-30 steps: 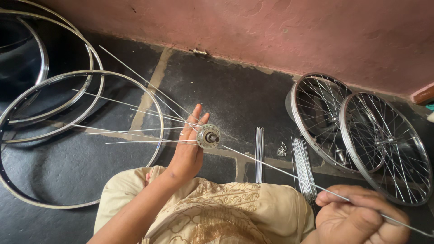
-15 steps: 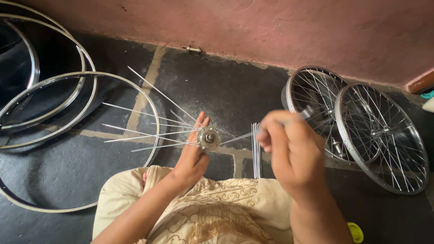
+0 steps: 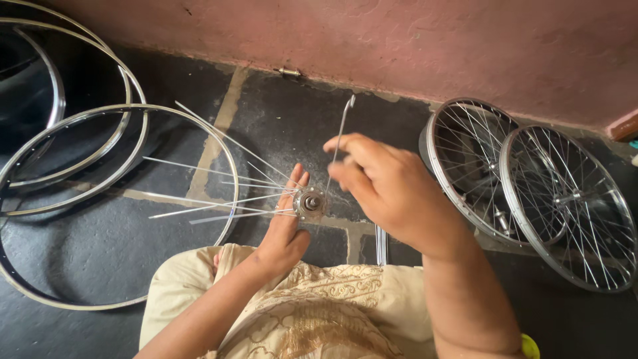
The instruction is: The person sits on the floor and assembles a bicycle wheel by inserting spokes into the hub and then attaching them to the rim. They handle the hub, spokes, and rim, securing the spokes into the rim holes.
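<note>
**Hub and spoke held over the dark floor**

Over the lap, above a cream embroidered cloth point(image 3: 319, 312), the left hand point(image 3: 284, 233) holds a small metal hub point(image 3: 310, 202) against its fingertips, fingers straight and close together, the thumb side hidden behind the hub. Several thin spokes point(image 3: 212, 174) already fan out from the hub toward the left, their free ends reaching across the nearest bare rim point(image 3: 229, 153) and stopping short of the rims beyond.

The right hand point(image 3: 392, 189) hovers just right of the hub, fingers curled and pinching one loose spoke point(image 3: 340, 133) that stands nearly upright, its bent head near the foot of the pink wall point(image 3: 399, 40). The lower end runs down toward the hub; whether it touches the flange is hard to tell, since the fingers cover that stretch.

Left of the lap, three bare rims lie overlapping on the floor point(image 3: 312, 113), the nearest one's edge passing close to the knee. Right of the right forearm, two laced wheels point(image 3: 531, 193) lean side by side, the nearer rim well apart from the hand. A small bundle of spare spokes point(image 3: 381, 242) lies on the floor just beyond the cloth, between the arms. Open floor remains straight ahead, between the hub and the wall.
</note>
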